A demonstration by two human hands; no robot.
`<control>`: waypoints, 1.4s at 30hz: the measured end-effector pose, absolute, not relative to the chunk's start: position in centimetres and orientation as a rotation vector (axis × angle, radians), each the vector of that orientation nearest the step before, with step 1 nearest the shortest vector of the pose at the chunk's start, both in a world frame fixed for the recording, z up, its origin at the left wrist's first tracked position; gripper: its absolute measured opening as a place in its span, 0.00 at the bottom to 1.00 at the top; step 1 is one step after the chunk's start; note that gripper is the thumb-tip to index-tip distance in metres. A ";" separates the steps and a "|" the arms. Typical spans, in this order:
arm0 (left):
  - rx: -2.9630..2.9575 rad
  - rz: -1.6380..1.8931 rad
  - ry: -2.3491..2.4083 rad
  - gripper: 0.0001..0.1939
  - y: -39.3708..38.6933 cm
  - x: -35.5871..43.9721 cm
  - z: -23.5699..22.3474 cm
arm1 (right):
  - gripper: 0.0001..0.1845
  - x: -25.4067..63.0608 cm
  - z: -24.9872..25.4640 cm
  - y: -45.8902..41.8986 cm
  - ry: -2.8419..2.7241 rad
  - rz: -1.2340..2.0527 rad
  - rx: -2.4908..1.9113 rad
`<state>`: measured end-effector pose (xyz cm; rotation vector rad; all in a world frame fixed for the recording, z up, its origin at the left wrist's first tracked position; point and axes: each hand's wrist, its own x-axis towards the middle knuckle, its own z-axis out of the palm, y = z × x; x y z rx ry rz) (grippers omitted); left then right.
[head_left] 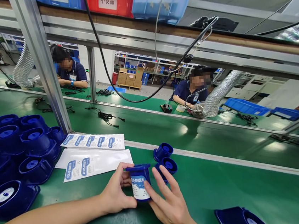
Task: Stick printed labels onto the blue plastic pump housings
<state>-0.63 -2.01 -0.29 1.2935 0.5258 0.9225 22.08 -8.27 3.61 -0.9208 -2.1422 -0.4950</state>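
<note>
A small dark-blue plastic housing (147,172) with a flange on top stands upright just over the green bench. My left hand (119,190) is closed around its left side, thumb low and fingers at the upper edge. On its curved front is a white and blue label (140,187) reading "5000L/H". My right hand (171,202) is at the right side, one fingertip touching the label's edge and the other fingers stretched apart. Behind the right fingers sit two small blue round parts, one a blue cup-shaped part (164,151).
Label sheets (102,167) lie left of the housing. Several blue housings (36,141) crowd the far left; another blue housing (237,218) is at lower right. A metal post (40,66) and a shelf with bins (108,0) stand ahead. Two people work across the bench.
</note>
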 end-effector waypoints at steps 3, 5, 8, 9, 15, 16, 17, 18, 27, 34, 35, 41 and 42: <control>1.253 0.899 0.532 0.46 -2.0 -0.5 -0.1 | 0.37 22.6 2.6 -9.1 -2.201 -0.651 -0.839; 1.253 0.881 0.545 0.46 -2.1 -0.5 0.1 | 0.32 23.1 2.2 -9.4 -2.243 -0.715 -0.804; 1.286 0.875 0.550 0.46 -2.2 -0.6 0.2 | 0.32 23.3 2.5 -9.3 -2.228 -0.725 -0.819; 1.311 0.877 0.552 0.45 -2.3 -0.6 0.2 | 0.35 23.2 2.8 -9.0 -2.217 -0.705 -0.845; 1.478 0.958 0.524 0.43 -2.1 -0.8 0.5 | 0.47 22.1 3.9 -7.8 -2.183 -0.503 -0.998; 1.500 0.984 0.514 0.43 -2.0 -0.8 0.6 | 0.48 22.0 3.9 -7.8 -2.157 -0.474 -1.008; 1.517 1.006 0.503 0.42 -1.9 -0.8 0.6 | 0.49 21.8 3.8 -7.8 -2.130 -0.452 -1.017; 1.528 1.026 0.493 0.42 -1.9 -0.8 0.6 | 0.48 21.7 3.7 -7.9 -2.107 -0.434 -1.026; 1.430 1.005 0.536 0.43 -1.8 -0.8 0.0 | 0.34 20.9 3.7 -8.7 -2.000 -0.384 -1.021; 1.067 0.761 0.593 0.45 -2.0 -0.1 -0.1 | 0.20 21.3 3.9 -9.3 -2.147 -0.679 -0.785; 1.040 0.718 0.608 0.43 -1.8 -0.1 -0.1 | 0.16 21.3 3.9 -9.1 -2.152 -0.670 -0.767; 1.056 0.605 0.620 0.52 -0.8 0.3 -0.4 | 0.27 22.2 2.9 -6.3 -2.296 -0.515 -0.943; 1.083 0.633 0.636 0.53 -0.9 0.4 -0.4 | 0.28 22.5 2.6 -5.8 -2.295 -0.531 -0.992</control>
